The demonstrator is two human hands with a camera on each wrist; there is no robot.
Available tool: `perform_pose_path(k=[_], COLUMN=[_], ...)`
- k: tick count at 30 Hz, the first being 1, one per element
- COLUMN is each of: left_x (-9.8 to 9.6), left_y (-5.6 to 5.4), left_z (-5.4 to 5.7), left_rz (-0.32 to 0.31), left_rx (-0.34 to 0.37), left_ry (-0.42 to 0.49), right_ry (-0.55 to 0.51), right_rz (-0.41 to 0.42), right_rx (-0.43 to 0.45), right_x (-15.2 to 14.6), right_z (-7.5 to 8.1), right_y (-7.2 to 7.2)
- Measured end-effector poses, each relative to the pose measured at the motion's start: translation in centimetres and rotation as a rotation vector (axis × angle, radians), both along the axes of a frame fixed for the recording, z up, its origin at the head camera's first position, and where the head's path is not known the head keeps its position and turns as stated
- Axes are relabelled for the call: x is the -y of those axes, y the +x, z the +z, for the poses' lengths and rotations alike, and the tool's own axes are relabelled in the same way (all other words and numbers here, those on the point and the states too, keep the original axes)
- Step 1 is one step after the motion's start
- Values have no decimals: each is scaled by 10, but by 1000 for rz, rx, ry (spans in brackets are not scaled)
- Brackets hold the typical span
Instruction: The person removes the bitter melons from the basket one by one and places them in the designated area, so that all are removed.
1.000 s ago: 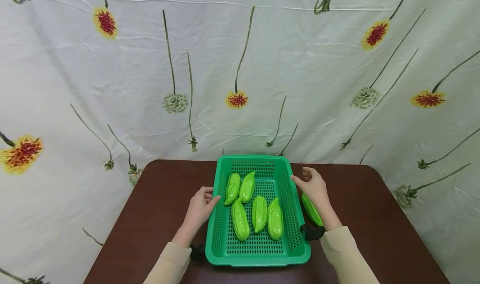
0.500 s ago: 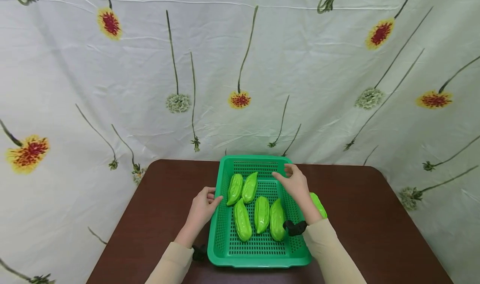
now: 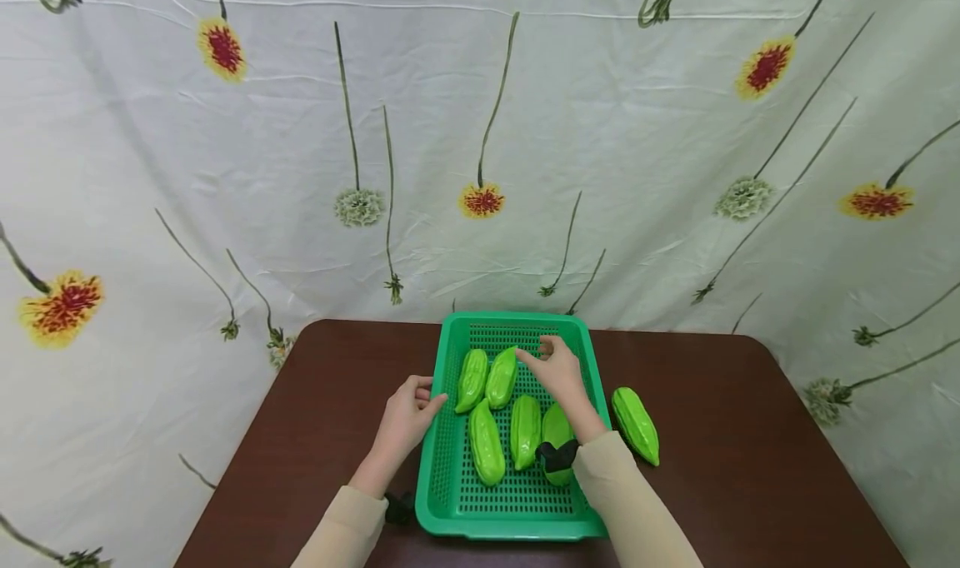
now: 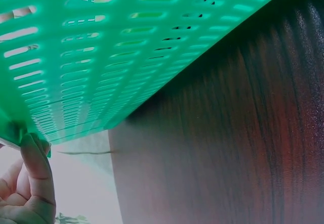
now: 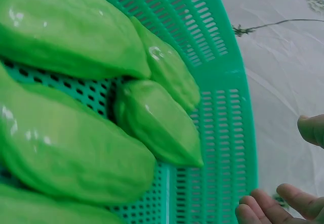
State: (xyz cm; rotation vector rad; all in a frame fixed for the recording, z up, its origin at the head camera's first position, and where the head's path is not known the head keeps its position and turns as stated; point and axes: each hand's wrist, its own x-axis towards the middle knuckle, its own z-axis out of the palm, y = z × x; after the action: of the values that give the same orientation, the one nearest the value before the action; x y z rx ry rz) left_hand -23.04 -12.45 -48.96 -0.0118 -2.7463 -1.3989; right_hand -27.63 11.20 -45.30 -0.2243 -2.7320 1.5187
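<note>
A green plastic basket (image 3: 517, 528) sits on the table with several glossy light-green bitter melons (image 3: 487, 447) lying in it. At its left rim, my left hand (image 3: 405, 418) pinches the edge; the left wrist view shows a finger (image 4: 38, 168) against the rim beside the slotted wall. Above the basket's right half hovers my right hand (image 3: 561, 376), thumb and fingers apart, holding nothing. Its thumb is near the tip of an upper bitter melon (image 3: 501, 378). The right forearm partly covers the lower-right bitter melon (image 3: 557, 425). Another bitter melon (image 3: 636, 426) lies on the table right of the basket.
The dark brown table (image 3: 720, 435) has rounded far corners. Behind it hangs a pale cloth (image 3: 420, 135) printed with flowers, close to the basket's far rim. A black band (image 3: 557, 455) is on the right wrist.
My right hand has moved left from beside the right rim to over the basket's inside, uncovering the bitter melon on the table. The left hand stays at the left rim.
</note>
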Motion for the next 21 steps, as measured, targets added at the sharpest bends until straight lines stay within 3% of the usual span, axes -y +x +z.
perform_pose_path(k=[9,21], left_x=[1,2], left_y=[0,0], left_z=[1,1], left_rz=[-3,10], left_rx=[2,7], left_ry=[10,8], right_ry=[-19,10], right_rz=[-6,-13], right_rx=[47,108], right_x=[24,35], right_z=[-17,-34], right_y=[-5,-8])
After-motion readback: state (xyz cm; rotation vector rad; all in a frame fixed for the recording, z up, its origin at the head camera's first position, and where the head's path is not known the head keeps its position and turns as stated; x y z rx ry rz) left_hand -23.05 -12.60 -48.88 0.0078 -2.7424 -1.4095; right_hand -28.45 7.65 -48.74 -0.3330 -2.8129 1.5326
